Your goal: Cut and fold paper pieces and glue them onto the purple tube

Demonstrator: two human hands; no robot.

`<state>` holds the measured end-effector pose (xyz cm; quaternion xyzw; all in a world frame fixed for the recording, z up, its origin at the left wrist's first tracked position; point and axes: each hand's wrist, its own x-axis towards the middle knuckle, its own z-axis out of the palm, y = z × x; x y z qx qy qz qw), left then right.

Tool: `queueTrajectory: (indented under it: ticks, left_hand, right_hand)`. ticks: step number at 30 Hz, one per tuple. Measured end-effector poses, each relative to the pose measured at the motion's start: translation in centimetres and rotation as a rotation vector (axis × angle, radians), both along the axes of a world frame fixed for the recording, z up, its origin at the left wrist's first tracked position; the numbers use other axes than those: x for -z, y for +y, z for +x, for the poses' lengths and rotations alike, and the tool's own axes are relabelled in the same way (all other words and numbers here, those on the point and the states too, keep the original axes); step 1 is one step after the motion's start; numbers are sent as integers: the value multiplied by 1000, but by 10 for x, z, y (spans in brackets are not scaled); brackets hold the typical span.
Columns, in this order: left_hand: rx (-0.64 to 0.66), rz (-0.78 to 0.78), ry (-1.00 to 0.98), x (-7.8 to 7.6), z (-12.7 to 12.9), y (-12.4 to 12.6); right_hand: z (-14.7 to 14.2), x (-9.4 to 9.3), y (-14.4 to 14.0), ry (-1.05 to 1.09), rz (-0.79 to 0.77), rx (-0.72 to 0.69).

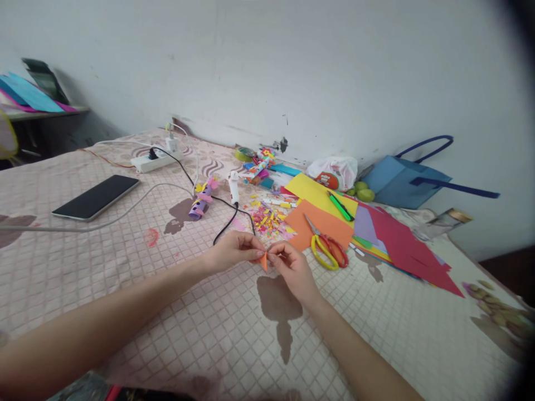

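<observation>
Between my two hands is a small folded piece of orange paper (264,262), pointed at its lower end. My left hand (236,250) pinches it from the left with thumb and fingers. From the right, my right hand (292,270) pinches the same piece, its fingertips close to the left ones. Just right of the hands lie scissors (328,250) with yellow and red handles, partly on an orange sheet (301,217). Beyond the hands is a pile of small paper scraps (270,220). A white glue gun (233,186) and a purple paper roll with pink and yellow pieces (201,199) lie behind.
A dark-screened tablet (98,197) and a white power strip (156,160) with cables lie at the left. At the right are a yellow sheet (317,192), a green cutter (340,206), red sheets (405,245) and a blue bag (401,181) by the wall.
</observation>
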<state>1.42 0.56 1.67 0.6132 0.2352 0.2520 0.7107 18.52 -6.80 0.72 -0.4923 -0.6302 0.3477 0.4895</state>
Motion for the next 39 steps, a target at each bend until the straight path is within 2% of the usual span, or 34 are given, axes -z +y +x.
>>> queueTrajectory:
  ticks: [3,8,19,26,34,39]
  left_hand:
    - [-21,72,13,0,1,-3]
    - [-88,282,83,-3,1,-8]
    - [-49,393,117,-4,-1,-5]
    - [-95,572,221,-10,-2,-9]
    - [-25,441,197,-2,-1,-7]
    - [-71,401,239,2,-1,-7]
  right_hand:
    - [-1,0,-1,-24,8,4]
    - [-2,-1,-1,-74,41,25]
    - [-2,1,-1,-55,-28,16]
    - [-2,0,-2,-18,-88,-32]
    - [-1,3,-2,-4,-99,2]
    - [-2,1,-3,7,-118,12]
